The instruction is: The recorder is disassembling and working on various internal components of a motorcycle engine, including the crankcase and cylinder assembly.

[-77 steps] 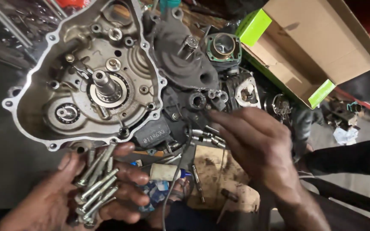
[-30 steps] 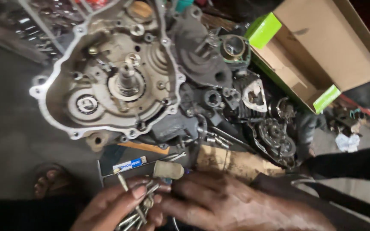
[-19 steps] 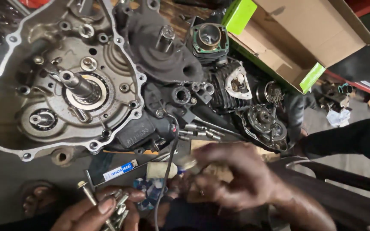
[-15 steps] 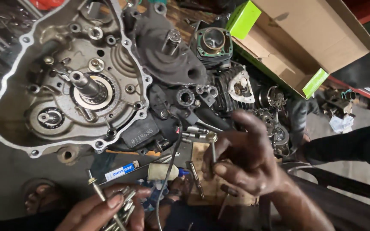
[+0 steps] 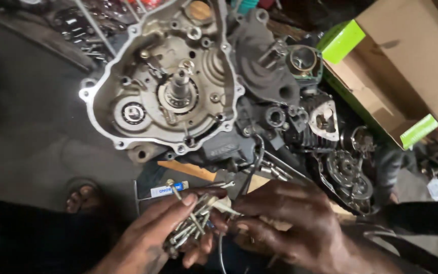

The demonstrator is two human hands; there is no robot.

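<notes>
Head view: the left hand (image 5: pixel 163 233) lies palm up low in the frame, its fingers curled around a bundle of long engine bolts (image 5: pixel 191 228), with the thumb pressing one bolt that sticks up toward the engine. The right hand (image 5: pixel 290 223) lies just beside it, fingertips together and reaching into the same bundle; whether they pinch a bolt, I cannot tell.

Above the hands lies the opened crankcase half (image 5: pixel 163 86), its cover off, the shaft (image 5: pixel 180 81) and bearings bare, and the bolt holes around the rim unfilled. A clutch assembly (image 5: pixel 348 175) lies to the right, with a cardboard box (image 5: pixel 406 61) beyond it. Judging by this, the bolts are gathered in hand and none is seated in the case yet.
</notes>
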